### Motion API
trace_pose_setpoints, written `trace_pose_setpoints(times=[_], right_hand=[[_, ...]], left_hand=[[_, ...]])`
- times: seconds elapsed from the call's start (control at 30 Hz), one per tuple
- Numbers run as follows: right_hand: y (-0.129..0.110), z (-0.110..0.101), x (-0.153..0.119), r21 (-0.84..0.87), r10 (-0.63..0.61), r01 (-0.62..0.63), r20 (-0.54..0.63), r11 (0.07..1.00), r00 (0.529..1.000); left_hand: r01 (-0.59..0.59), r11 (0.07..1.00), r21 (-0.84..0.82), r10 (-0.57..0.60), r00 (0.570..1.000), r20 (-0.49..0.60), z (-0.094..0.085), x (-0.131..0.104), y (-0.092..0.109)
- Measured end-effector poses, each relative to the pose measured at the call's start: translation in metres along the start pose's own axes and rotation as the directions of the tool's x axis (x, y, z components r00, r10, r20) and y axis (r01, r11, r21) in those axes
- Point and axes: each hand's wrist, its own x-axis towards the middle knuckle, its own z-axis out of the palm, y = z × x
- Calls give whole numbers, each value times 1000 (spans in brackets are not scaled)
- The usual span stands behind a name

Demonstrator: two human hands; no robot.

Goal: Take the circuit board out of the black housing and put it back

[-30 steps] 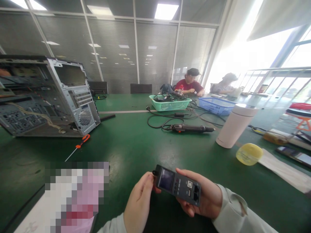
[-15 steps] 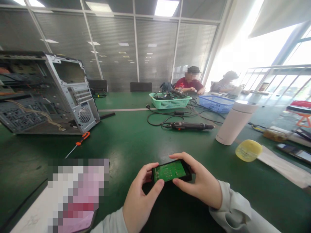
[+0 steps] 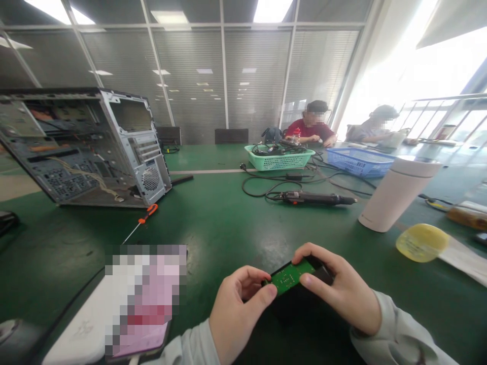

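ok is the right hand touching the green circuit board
Touching. The head view shows the right hand gripping the green circuit board, its thumb over the board's face and its fingers at the far edge.

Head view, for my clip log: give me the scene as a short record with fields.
Held: green circuit board in a dark housing
Left hand: on its left end
Right hand: on its right end
Left side: open computer case, orange-handled screwdriver near it
Beyond hands: black power tool, green basket of cables, blue basket
Right side: pale bottle, yellow object
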Motion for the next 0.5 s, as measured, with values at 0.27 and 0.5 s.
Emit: trace_pose_setpoints(times=[0.27, 0.5], right_hand=[[11, 8, 0, 68, 143, -139, -58, 988, 988], [21, 9, 3, 107, 209, -207, -3, 972, 978]], left_hand=[[12, 1000, 27, -11, 999, -50, 2, 0, 3], [-3, 990, 143, 5, 1000, -15, 2, -2, -2]])
